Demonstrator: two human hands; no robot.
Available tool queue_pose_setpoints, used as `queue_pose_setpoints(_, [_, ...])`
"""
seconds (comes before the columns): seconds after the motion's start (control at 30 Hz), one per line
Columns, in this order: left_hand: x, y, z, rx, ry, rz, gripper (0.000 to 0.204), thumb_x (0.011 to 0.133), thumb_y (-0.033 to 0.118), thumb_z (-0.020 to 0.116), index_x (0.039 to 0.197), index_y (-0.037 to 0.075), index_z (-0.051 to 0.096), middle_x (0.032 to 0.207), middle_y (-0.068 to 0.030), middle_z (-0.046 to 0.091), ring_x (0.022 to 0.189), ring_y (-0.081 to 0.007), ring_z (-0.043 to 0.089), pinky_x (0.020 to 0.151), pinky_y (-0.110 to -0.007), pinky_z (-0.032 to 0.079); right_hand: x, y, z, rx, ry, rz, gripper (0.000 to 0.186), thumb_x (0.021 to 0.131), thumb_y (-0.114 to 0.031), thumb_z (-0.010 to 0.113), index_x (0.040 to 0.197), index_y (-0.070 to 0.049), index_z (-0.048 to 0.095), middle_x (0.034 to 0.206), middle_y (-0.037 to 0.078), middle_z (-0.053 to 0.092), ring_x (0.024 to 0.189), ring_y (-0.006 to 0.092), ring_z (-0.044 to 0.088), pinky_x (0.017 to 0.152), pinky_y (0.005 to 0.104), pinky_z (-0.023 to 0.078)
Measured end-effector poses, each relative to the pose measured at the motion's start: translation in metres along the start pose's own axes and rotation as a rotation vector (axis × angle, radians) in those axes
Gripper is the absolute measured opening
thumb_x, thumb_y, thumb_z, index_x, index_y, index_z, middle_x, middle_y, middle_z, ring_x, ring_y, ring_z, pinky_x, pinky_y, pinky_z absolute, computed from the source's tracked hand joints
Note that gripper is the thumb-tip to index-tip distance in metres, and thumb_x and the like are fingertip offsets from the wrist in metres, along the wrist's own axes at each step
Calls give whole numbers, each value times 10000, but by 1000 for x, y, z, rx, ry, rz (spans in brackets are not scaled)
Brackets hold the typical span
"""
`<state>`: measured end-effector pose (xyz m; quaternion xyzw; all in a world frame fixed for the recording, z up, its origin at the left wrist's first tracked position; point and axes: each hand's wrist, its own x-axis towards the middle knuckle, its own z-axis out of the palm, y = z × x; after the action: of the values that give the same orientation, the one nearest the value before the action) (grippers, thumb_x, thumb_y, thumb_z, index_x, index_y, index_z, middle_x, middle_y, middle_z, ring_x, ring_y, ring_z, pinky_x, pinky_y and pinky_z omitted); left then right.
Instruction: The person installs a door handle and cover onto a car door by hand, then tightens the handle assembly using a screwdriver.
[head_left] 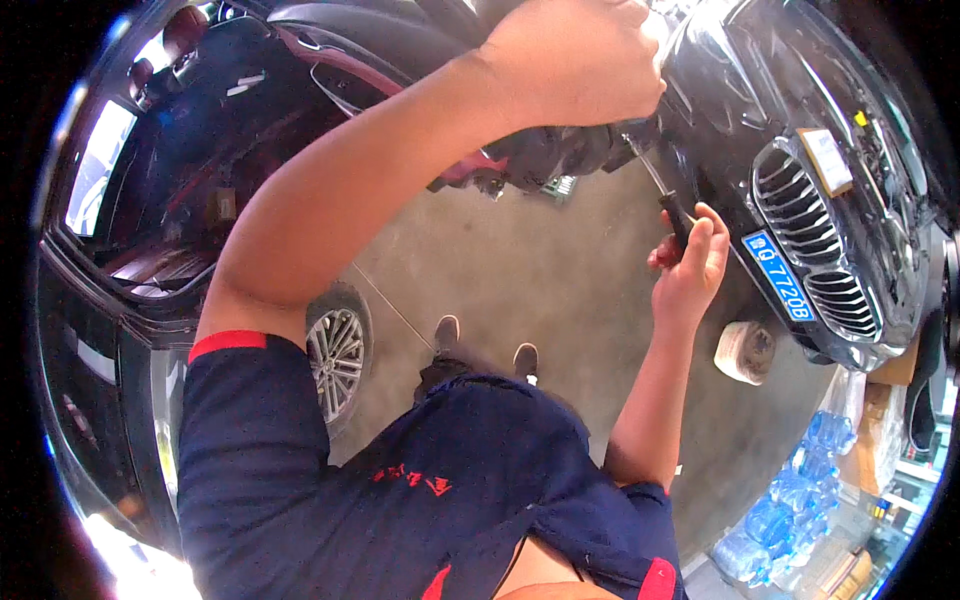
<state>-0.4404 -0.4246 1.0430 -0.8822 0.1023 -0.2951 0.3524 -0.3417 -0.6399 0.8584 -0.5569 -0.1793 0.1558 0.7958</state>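
My left hand (570, 65) is raised at the top centre with its fingers curled against the dark parts of a car (545, 150); whatever they grip is hidden. Lower on the right, my right hand (690, 260) grips the black handle of a screwdriver (676, 215), whose steel shaft points up and left toward those dark parts, just below my left hand. I cannot tell whether its tip touches anything. Red parts (480, 158) show among the dark ones behind my left forearm.
A black car (90, 340) with a silver-spoked wheel (336, 370) fills the left; another black car's grille (790, 200) is at right. A pale round object (743, 350) lies on the concrete floor (540, 260). Blue bottles (775, 510) and cardboard (870, 450) are stacked at lower right.
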Motion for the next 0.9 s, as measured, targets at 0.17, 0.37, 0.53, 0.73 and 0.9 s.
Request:
queue_pose_setpoints(0.17, [3, 1, 2, 102, 98, -37, 246, 836, 295, 667, 856, 102, 818, 901, -78, 754, 894, -238, 701, 859, -382, 478, -2, 9, 6, 27, 65, -282, 361, 1151, -354, 543, 1287, -26, 609, 1111, 129, 752, 560, 69, 525, 495, 246, 448])
queue_pose_setpoints(0.37, [-1, -1, 0, 95, 142, 15, 247, 821, 285, 662, 823, 82, 802, 858, -60, 732, 870, -228, 693, 848, -379, 477, -2, -8, 9, 112, 72, 23, 357, 1150, -334, 529, 1335, -31, 564, 1136, 149, 749, 547, 66, 509, 487, 239, 443])
queue_pose_setpoints(0.53, [2, 0, -3, 18, -13, 4, 264, 815, 255, 650, 872, 46, 801, 879, -74, 745, 854, -226, 699, 840, -366, 480, -1, 3, 0, 52, 41, -103, 373, 1144, -341, 549, 1363, -41, 508, 1107, 118, 754, 544, 64, 503, 490, 250, 455])
queue_pose_setpoints(0.73, [3, -1, -2, 205, 174, 16, 299, 825, 248, 642, 921, 0, 778, 879, -90, 750, 839, -217, 698, 833, -361, 483, 5, -2, -3, 64, -29, -5, 319, 1132, -299, 589, 1331, -55, 536, 1144, 103, 743, 584, 60, 524, 509, 262, 481])
queue_pose_setpoints(0.9, [3, -1, -3, 103, 58, 4, 278, 832, 260, 641, 895, 26, 777, 880, -77, 744, 834, -218, 696, 846, -370, 488, 2, 2, -8, -33, -60, -128, 314, 1124, -291, 609, 1318, -49, 554, 1146, 100, 740, 600, 51, 535, 515, 248, 480])
